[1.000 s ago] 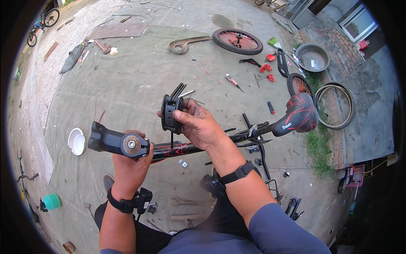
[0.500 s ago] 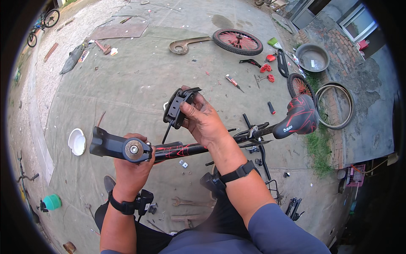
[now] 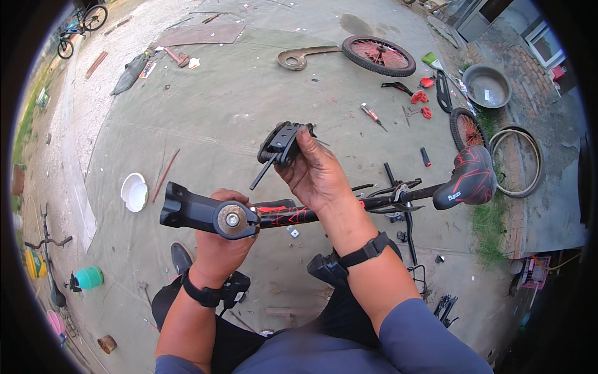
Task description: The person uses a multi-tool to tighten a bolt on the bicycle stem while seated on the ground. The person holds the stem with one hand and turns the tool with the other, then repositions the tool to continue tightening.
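Observation:
A black bicycle frame (image 3: 299, 215) with red lines lies across in front of me. Its near end carries a black handlebar stem (image 3: 194, 210) with a round, worn bolt cap on top. My left hand (image 3: 223, 248) is wrapped round the frame's head from below, just under the stem; part of its fingers is hidden. Above the frame, my right hand (image 3: 321, 177) holds a black folding multi-tool (image 3: 283, 141) between thumb and fingers. One hex key (image 3: 263, 176) is folded out of it, pointing down and left, apart from the bolt. A black-and-red saddle (image 3: 468, 179) sits at the frame's far right.
A spoked wheel (image 3: 380, 56), a screwdriver (image 3: 372, 116) and red parts (image 3: 419, 97) lie on the ground sheet ahead. A white bowl (image 3: 134, 192) is at left. At right are a grey basin (image 3: 488, 86) and a loose tyre (image 3: 539, 163). An open-ended wrench lies near my legs.
The view has shifted, so everything sits farther right in it. The multi-tool has turned in my right hand, and its hex key now slants more to the left. My left hand keeps its grip.

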Available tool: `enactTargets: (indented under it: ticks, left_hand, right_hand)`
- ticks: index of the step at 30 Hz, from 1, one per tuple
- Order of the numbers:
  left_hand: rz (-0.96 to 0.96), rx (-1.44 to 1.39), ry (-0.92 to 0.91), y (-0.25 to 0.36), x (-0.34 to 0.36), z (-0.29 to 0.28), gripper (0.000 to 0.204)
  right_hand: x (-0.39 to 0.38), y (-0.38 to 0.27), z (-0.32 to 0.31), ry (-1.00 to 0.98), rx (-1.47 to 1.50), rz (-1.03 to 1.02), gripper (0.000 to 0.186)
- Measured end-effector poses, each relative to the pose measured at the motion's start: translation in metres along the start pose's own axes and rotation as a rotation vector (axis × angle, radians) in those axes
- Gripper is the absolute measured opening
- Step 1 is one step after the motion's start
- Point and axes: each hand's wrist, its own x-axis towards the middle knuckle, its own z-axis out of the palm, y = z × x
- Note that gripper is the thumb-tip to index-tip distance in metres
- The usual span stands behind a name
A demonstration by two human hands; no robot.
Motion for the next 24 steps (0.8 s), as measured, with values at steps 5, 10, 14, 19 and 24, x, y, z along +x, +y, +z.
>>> enactTargets:
  ticks: [5,10,14,19,24]
  left_hand:
    - [-0.001,0.015,-0.034,0.003,-0.001,-0.001,0.028]
    - [0.124,0.143,-0.056,-0.004,-0.001,-0.003,0.028]
    - [-0.02,0.099,-0.063,0.0,-0.007,-0.001,0.028]
    - [0.128,0.122,-0.095,-0.002,-0.013,-0.003,0.033]
    - [0.191,0.137,-0.129,-0.002,-0.016,-0.002,0.034]
  right_hand:
    - [-0.001,0.003,0.004,-0.077,-0.017,0.014,0.059]
    - [-0.006,0.0,0.016,-0.107,-0.023,-0.003,0.069]
    - [-0.006,-0.003,0.017,-0.184,-0.008,-0.021,0.073]
    - [-0.008,-0.005,0.017,-0.261,0.013,0.015,0.075]
    - [-0.01,-0.007,0.014,-0.315,0.026,0.05,0.085]
